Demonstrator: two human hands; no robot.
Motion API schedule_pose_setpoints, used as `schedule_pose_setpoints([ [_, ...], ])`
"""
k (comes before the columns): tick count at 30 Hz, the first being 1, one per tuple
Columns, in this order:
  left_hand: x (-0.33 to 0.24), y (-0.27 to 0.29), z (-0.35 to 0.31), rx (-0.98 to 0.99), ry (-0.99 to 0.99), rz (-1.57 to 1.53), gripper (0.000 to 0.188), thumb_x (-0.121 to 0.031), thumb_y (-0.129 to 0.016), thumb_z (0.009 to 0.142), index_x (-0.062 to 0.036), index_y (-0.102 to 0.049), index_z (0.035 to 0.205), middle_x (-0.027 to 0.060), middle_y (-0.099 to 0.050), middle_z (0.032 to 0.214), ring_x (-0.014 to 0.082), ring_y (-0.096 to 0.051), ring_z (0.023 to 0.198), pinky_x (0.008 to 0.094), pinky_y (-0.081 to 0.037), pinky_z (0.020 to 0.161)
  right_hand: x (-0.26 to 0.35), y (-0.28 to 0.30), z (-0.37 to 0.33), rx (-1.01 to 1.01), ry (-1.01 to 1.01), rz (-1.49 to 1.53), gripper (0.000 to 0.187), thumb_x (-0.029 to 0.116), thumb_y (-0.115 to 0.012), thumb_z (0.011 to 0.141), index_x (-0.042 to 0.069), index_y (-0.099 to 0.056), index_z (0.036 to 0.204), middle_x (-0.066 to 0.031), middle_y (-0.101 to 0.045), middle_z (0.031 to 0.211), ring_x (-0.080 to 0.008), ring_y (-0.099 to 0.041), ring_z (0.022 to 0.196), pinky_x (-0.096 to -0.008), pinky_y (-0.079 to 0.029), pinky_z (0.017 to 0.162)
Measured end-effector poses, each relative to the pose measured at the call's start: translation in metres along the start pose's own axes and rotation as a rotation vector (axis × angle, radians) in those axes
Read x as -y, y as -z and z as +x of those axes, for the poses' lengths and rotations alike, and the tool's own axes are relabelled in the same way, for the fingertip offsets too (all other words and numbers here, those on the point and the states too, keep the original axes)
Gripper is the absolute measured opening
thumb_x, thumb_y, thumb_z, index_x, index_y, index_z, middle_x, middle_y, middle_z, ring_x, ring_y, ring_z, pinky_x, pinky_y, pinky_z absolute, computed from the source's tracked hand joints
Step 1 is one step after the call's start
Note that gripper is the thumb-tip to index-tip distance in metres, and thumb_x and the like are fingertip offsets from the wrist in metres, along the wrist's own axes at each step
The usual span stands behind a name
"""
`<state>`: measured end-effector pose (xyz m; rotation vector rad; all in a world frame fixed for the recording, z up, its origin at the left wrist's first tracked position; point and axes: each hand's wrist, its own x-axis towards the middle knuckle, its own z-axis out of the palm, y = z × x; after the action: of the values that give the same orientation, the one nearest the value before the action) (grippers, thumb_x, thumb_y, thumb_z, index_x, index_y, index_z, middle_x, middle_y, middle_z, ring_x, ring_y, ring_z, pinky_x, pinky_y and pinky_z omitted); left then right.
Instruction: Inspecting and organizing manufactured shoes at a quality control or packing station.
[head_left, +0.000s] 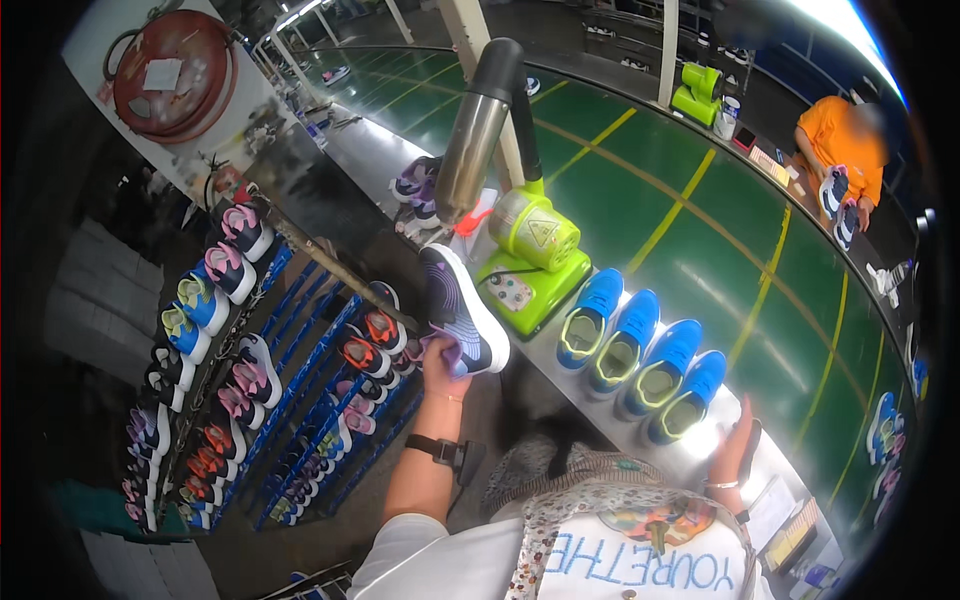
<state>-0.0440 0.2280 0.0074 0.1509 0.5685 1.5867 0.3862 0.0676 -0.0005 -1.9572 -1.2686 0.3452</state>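
The left hand (440,362) is raised, fingers gripping a purple shoe (462,310) with a white sole, beneath a metal nozzle (470,140). The right hand (735,445), near the blue shoes (640,355), grips a dark flat object (750,448).

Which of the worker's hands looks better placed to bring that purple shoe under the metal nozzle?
Probably the left hand: its fingers already grip the purple shoe just below the metal nozzle. The right hand rests far off on the table edge, beside the blue shoes.
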Motion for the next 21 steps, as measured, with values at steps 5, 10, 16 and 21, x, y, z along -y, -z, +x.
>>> schedule_pose_setpoints([
  [5, -0.015, 0.007, 0.022, 0.006, 0.006, -0.007, 0.031, -0.001, -0.045, 0.067, -0.0023, -0.053, 0.097, 0.0081, -0.058, 0.095, 0.0226, -0.054, 0.093, 0.0345, -0.04, 0.088, 0.009, -0.014, 0.001, 0.054, 0.038, 0.029, 0.061, -0.003, -0.047, 0.07, 0.0, -0.029, 0.128, -0.018, -0.035, 0.127, -0.0314, -0.031, 0.121, -0.0373, -0.021, 0.101],
  [10, -0.018, 0.013, 0.022, 0.023, 0.035, -0.028, 0.031, 0.0, -0.046, 0.068, -0.0022, -0.053, 0.098, 0.0084, -0.058, 0.095, 0.0223, -0.054, 0.092, 0.0333, -0.04, 0.088, 0.006, -0.02, 0.002, 0.073, 0.048, 0.033, 0.061, -0.003, -0.05, 0.071, 0.0, -0.029, 0.127, -0.0183, -0.037, 0.126, -0.0314, -0.034, 0.119, -0.0371, -0.024, 0.099],
  [16, -0.009, 0.006, 0.0, 0.025, 0.065, 0.088, 0.032, 0.001, -0.048, 0.067, -0.0026, -0.053, 0.098, 0.0078, -0.057, 0.095, 0.0216, -0.055, 0.091, 0.0323, -0.043, 0.084, 0.001, -0.024, 0.001, 0.1, 0.023, 0.037, 0.059, -0.001, -0.051, 0.072, 0.0, -0.03, 0.127, -0.0181, -0.037, 0.125, -0.0314, -0.035, 0.118, -0.0373, -0.025, 0.099],
  [21, -0.02, 0.011, 0.018, -0.004, 0.037, 0.038, 0.032, 0.0, -0.047, 0.069, -0.0032, -0.053, 0.1, 0.0079, -0.058, 0.099, 0.0223, -0.054, 0.094, 0.0339, -0.041, 0.088, -0.002, -0.024, 0.002, 0.104, 0.035, 0.055, 0.058, -0.001, -0.052, 0.072, 0.0, -0.03, 0.127, -0.0181, -0.038, 0.125, -0.0312, -0.035, 0.118, -0.0372, -0.025, 0.099],
])
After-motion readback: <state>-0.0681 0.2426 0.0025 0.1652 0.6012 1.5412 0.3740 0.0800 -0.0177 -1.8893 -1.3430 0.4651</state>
